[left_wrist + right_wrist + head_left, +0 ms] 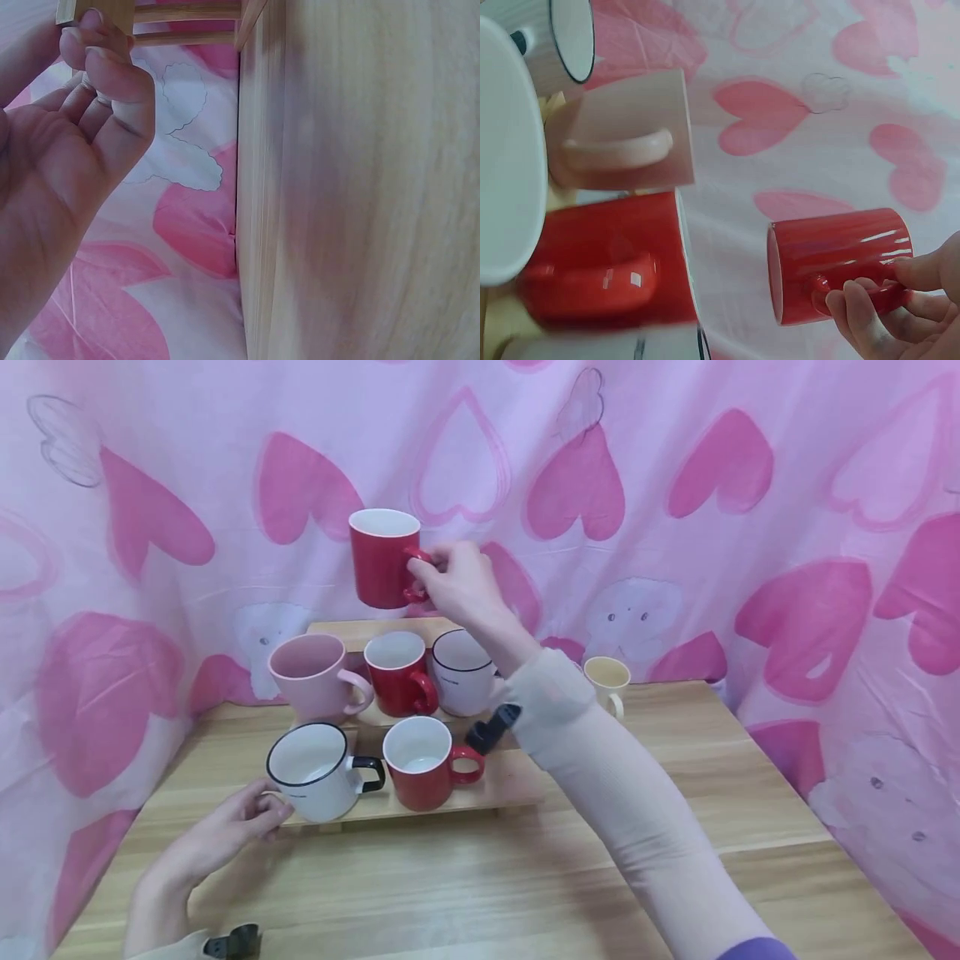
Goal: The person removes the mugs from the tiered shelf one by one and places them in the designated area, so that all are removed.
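Observation:
My right hand (pixel 459 578) grips a red mug (pixel 382 560) with a white inside by its handle, holding it upright above the top tier of a stepped wooden rack (pixel 480 797). Seen from the right wrist, the fingers (pixel 855 311) curl round that handle. With curled fingers, my left hand (pixel 236 827) holds the left end of the rack's lowest shelf, beside a white mug (pixel 318 793) with a black rim and handle. A second red mug (pixel 420 781) stands right of the white one. The middle tier carries a pink mug (pixel 311 681), a red mug (pixel 397 681) and a black-rimmed white mug (pixel 461 685).
A small cream mug (pixel 606 675) stands at the back of the wooden table (pixel 750 827), to the right of the rack. A pink heart-print curtain (pixel 465 468) hangs behind and along both sides. My right forearm crosses over the rack's right part.

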### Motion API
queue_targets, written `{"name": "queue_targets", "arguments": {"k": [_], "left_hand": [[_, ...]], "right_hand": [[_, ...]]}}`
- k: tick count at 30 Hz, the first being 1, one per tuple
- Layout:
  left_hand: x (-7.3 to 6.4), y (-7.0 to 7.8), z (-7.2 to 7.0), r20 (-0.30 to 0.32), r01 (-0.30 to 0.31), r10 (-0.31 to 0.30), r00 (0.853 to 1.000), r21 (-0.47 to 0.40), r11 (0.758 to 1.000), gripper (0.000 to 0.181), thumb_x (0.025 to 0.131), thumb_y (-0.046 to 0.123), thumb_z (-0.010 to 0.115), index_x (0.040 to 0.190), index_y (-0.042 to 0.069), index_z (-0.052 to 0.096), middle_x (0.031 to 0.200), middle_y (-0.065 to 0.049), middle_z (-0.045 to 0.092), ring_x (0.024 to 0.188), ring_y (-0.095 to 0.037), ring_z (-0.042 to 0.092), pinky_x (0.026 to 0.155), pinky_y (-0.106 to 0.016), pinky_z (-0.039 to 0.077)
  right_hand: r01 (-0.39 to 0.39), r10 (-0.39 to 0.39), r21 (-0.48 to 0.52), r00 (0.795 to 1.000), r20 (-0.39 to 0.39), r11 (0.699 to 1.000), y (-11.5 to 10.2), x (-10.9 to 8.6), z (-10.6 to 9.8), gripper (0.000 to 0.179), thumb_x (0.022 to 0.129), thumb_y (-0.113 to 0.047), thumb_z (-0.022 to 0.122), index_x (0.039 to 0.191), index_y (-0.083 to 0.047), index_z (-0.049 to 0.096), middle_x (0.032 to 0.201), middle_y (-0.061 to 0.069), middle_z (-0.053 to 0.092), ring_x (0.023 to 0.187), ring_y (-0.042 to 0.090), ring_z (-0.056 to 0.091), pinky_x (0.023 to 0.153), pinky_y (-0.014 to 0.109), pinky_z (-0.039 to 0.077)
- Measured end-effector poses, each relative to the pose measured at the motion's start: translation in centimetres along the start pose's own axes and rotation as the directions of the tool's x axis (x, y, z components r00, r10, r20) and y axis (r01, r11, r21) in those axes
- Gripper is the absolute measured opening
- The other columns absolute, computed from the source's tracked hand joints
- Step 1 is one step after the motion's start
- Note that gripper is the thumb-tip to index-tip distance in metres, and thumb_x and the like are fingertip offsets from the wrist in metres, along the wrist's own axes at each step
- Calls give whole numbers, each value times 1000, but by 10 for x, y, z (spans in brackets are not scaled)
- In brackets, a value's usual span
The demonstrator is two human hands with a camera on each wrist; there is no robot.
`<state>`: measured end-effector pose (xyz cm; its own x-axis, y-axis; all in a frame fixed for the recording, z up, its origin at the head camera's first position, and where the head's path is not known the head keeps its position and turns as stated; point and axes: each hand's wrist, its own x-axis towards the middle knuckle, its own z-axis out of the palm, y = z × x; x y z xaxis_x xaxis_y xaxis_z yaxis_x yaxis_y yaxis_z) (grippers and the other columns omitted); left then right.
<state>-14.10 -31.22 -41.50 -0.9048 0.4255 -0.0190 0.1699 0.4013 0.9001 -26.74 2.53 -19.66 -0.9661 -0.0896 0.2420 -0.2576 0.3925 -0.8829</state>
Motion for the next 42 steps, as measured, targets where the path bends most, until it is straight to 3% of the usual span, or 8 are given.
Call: {"name": "queue_targets", "arguments": {"k": [7,17,24,29,36,42], "left_hand": [[-5,0,-7,-35,10,-9,999,38,999,21,101,14,53,117,1,50,98,-16,58,82,-21,56,71,-29,48],[6,1,-5,-4,24,-24,1000,16,1000,23,101,17,54,113,-2,49,86,-15,54,76,-19,54,68,-33,46],[-2,0,-4,-23,23,-22,999,13,1000,21,101,14,54,113,-2,49,85,-14,54,75,-18,54,68,-31,46],[-3,-2,-2,-26,17,-17,1000,4,1000,21,101,13,54,114,-2,49,88,-17,55,76,-19,54,68,-30,47],[0,-1,-2,-20,27,-27,999,14,1000,21,101,16,54,111,-2,49,83,-10,53,74,-19,53,67,-33,45],[-1,-2,-1,-16,5,-5,1000,0,1000,19,101,13,54,111,-2,48,81,-7,53,72,-20,53,66,-34,45]], "right_hand": [[122,-119,47,991,-60,991,19,-24,-36,18,97,-16,61,101,-1,69,87,14,67,80,22,67,71,31,56],[64,-48,81,981,-190,995,51,-61,-91,23,96,-17,64,112,0,68,96,17,67,81,27,69,73,31,56],[95,-72,66,956,-285,993,73,-89,-113,28,95,-20,65,110,4,67,98,20,66,82,23,68,73,29,55],[60,-43,39,938,-343,997,90,-112,-129,30,96,-21,64,113,4,66,96,19,68,76,18,70,72,26,55],[-64,2,-126,897,-442,990,117,-134,-141,39,96,-33,62,118,-2,66,101,18,69,72,9,69,67,17,52],[-88,37,-93,890,-455,992,147,-136,-146,38,97,-29,61,121,1,64,102,21,67,73,11,68,69,18,52]]}}
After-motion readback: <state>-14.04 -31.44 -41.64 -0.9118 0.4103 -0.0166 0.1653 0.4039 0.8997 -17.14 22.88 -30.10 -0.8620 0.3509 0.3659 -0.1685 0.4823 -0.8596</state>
